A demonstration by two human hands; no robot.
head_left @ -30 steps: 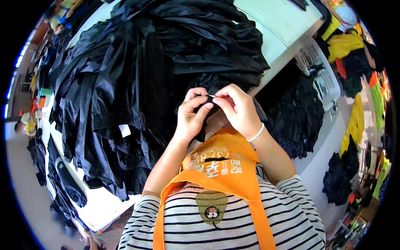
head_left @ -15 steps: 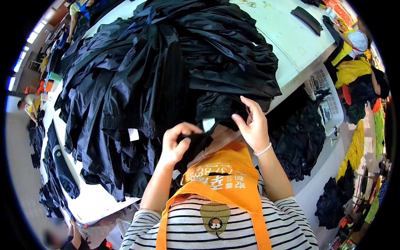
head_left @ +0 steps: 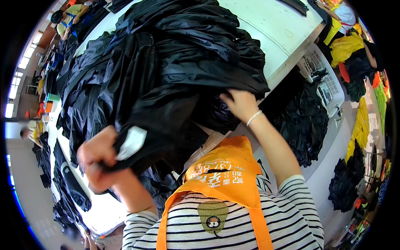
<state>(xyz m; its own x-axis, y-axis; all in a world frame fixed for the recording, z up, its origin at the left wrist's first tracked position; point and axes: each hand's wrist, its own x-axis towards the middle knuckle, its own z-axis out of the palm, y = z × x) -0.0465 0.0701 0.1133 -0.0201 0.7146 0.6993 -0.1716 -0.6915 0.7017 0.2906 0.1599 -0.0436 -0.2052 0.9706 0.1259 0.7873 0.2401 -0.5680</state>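
Note:
My left hand [head_left: 98, 160], smeared by motion, is closed on the edge of a black garment [head_left: 166, 114] at the left front of the pile. Beside those fingers a white label [head_left: 132, 142] shows on the garment. My right hand [head_left: 241, 105] lies at the pile's right front edge, its fingers curled against black fabric and partly hidden. Both hands work on a big heap of shiny black garments [head_left: 137, 58], gathered in folds over the table.
The white table [head_left: 271, 31] runs away to the upper right. Beyond its edge stand a white plastic basket [head_left: 329, 96] and a dark heap of garments [head_left: 302, 121]. Yellow garments [head_left: 348, 46] lie at the far right. Another person [head_left: 68, 18] is at the upper left.
My left hand has swung left, drawing the labelled garment edge with it and stretching the fabric. My right hand has shifted slightly left, and its fingers have curled in.

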